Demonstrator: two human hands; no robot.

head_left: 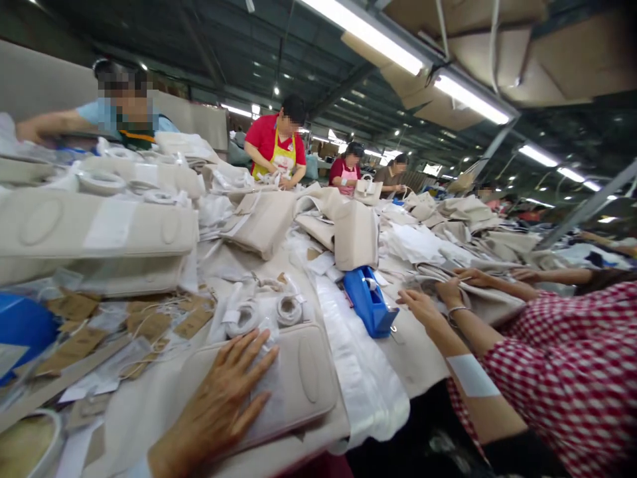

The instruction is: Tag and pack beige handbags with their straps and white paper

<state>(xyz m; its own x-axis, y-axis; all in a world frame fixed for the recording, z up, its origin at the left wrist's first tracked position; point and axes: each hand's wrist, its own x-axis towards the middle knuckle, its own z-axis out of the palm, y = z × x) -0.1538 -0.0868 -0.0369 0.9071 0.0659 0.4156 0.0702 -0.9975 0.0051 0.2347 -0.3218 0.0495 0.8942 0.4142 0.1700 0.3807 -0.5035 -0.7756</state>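
Note:
My left hand [226,385] lies flat with its fingers spread on a beige handbag [303,378]. The bag rests on its side at the table's near edge, and a clear or white strip shows under my fingers. Just beyond it sit wrapped, coiled handles [288,310] in white wrapping. My right hand [423,309] reaches in from the right, fingers stretched out beside the blue tape dispenser [368,302]. Nothing can be made out in it. Between the handbag and the dispenser runs a stack of clear plastic bags [365,372].
Brown cardboard tags [149,322] with strings lie at left, near a blue object [22,332] and a tape roll [32,441]. More beige bags [94,222] are piled behind. A co-worker's checked sleeve [572,345] is close at right; other people stand across the table.

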